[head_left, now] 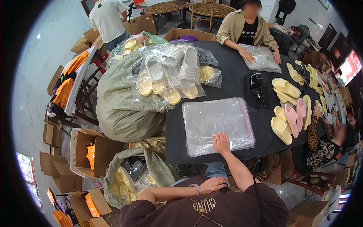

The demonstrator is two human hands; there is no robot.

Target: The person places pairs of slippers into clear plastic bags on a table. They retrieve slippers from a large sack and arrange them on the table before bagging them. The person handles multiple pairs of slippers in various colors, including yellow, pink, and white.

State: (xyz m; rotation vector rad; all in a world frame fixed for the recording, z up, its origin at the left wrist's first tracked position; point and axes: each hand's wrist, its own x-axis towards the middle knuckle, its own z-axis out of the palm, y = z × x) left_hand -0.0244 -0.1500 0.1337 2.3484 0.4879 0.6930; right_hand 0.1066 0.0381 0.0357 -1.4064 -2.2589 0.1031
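Note:
My right hand (221, 143) rests on the near edge of a stack of clear plastic bags (215, 117), its fingers slightly bent and grasping nothing. The stack lies flat on the black table (176, 140) and has a pink strip along its right side. Across my lap lies my left hand (213, 185), fingers stretched out and holding nothing, a bracelet at the wrist. To the right of the bags stand cream slippers (281, 130) and a pair of pink slippers (291, 119). Beyond them are black sandals (258, 89) and a black phone (265, 97).
A large green sack (121, 102) bulges at the table's left, bagged grey slippers (189, 68) heaped on top. Below it an open sack (113, 166) holds cream slippers. Across the table a person's hands touch another stack of plastic bags (261, 58). Cardboard boxes (64, 176) stand left.

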